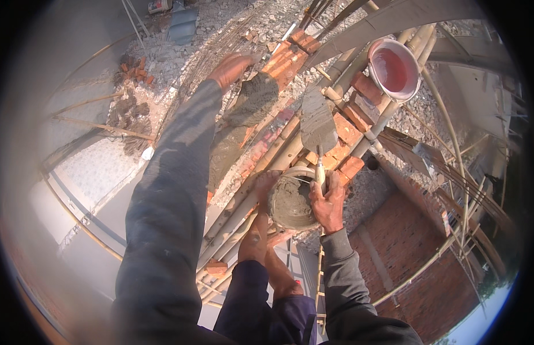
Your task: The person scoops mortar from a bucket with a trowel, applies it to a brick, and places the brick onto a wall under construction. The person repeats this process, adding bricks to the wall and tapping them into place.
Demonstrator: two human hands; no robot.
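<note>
My right hand [329,202] is closed round the handle of a trowel [318,122]. Its broad blade, grey with mortar, points away from me over bricks and bamboo poles. Just left of that hand is a round bucket of wet mortar [290,204], between it and my bare foot [265,185]. My left hand [232,69] is stretched out over the far left, slightly blurred, with fingers extended and nothing visible in them. It is nearest to the orange bricks [287,60] laid on the wall top. Wet mortar [252,100] is spread along the wall on the near side of those bricks.
Bamboo scaffold poles [287,152] run diagonally beneath me. Loose bricks [350,167] lie on them, right of the trowel. A pinkish bucket [395,70] stands at the upper right. Rubble [221,23] covers the ground far below; a brick wall [410,253] is at lower right.
</note>
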